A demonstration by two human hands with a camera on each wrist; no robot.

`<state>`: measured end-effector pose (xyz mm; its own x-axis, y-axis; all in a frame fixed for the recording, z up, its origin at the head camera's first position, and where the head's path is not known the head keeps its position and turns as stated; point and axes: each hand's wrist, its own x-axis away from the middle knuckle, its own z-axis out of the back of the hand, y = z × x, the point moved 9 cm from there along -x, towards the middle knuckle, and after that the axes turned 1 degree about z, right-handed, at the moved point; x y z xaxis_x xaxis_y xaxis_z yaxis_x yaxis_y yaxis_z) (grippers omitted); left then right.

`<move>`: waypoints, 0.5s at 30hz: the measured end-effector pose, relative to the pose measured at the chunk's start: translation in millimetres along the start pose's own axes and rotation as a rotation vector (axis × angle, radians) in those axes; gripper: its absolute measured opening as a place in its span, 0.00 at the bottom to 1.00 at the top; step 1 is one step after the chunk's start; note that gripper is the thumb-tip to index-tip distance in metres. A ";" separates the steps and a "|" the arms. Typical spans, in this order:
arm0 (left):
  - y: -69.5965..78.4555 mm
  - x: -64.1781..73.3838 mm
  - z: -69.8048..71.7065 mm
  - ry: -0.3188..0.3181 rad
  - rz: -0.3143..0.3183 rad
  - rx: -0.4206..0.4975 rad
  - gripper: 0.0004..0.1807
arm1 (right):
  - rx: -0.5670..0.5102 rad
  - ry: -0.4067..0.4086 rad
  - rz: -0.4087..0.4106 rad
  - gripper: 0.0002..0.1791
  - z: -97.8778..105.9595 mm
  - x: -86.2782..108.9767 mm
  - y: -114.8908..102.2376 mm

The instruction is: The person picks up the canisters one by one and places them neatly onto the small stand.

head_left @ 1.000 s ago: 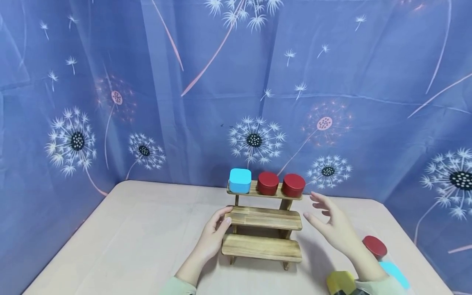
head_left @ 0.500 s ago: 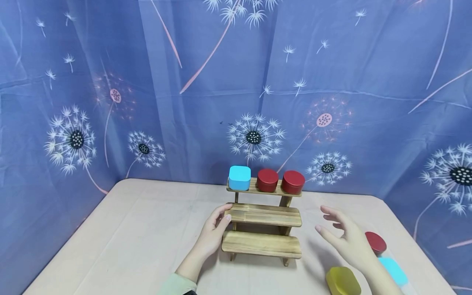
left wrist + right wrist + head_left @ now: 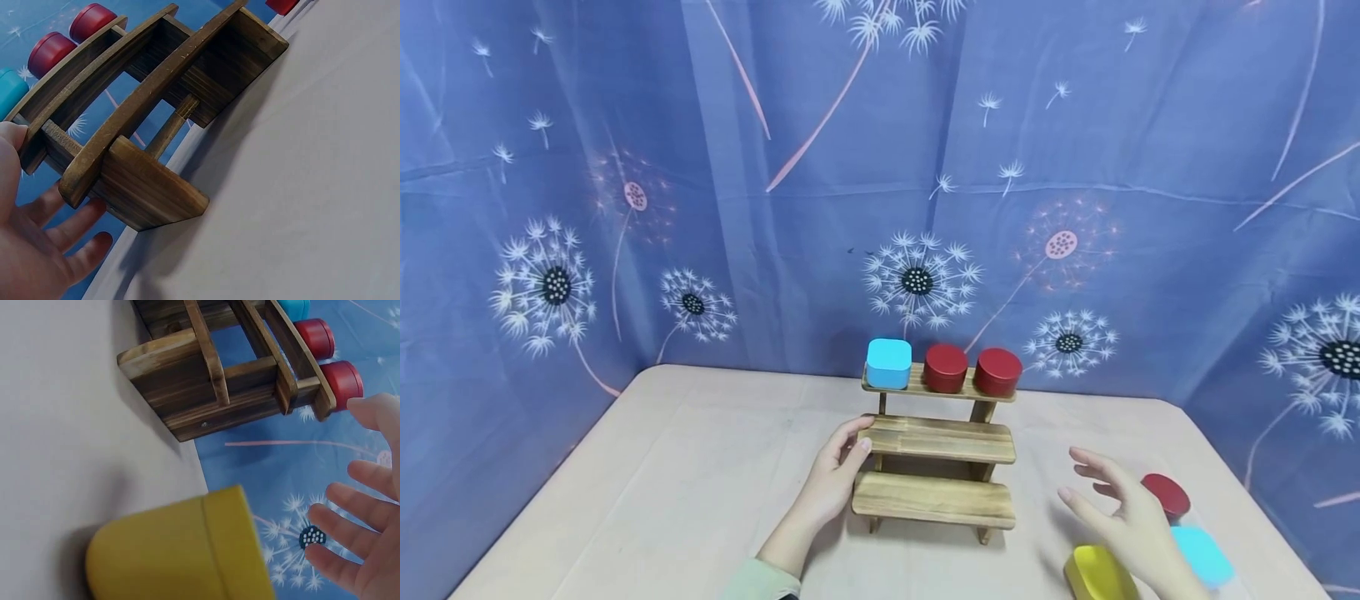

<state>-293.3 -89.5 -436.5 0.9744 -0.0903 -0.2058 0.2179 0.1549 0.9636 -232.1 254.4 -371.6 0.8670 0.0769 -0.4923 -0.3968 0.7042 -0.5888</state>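
A three-tier wooden display stand is on the table. On its top shelf are a light-blue square tin at the left and two round red tins, a middle one and a right one. My left hand holds the left end of the middle shelf, thumb at its front edge; the left wrist view shows the other fingers below. To the right, my right hand hovers with relaxed, spread fingers and holds nothing. Just below it lies a yellow box, large in the right wrist view.
Right of my right hand, another round red tin and another light-blue tin lie on the pale tabletop. A blue curtain with dandelion prints hangs behind the table and along both sides.
My right hand has moved away from the stand, rightward and down toward the yellow box. My left hand stays on the middle shelf. The tins on top have not moved.
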 end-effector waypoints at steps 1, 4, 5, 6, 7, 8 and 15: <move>0.1 0.4 0.2 0.000 0.000 0.001 0.20 | -0.005 0.002 -0.012 0.28 0.6 1.6 1.8; -0.2 1.2 0.6 0.001 -0.002 -0.001 0.20 | -0.003 0.007 -0.049 0.28 2.6 5.2 8.3; -0.4 1.3 0.8 0.002 -0.002 -0.001 0.20 | -0.004 0.009 -0.058 0.28 3.3 6.0 10.2; -0.7 1.5 1.1 0.005 0.001 0.000 0.20 | -0.006 0.011 -0.064 0.28 3.9 6.6 11.8; -0.8 1.6 1.4 0.007 0.001 -0.001 0.20 | -0.004 0.010 -0.071 0.28 4.1 7.2 13.3; -0.4 1.6 1.5 0.008 0.000 -0.001 0.20 | 0.002 0.010 -0.073 0.28 4.4 7.6 14.6; 2.4 1.9 0.9 -0.001 0.005 0.003 0.20 | 0.029 0.006 -0.116 0.28 6.3 14.0 24.2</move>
<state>-291.1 -90.2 -434.4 0.9753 -0.0905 -0.2012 0.2132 0.1519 0.9651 -227.6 277.0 -388.8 0.9046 -0.0101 -0.4261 -0.2854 0.7282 -0.6231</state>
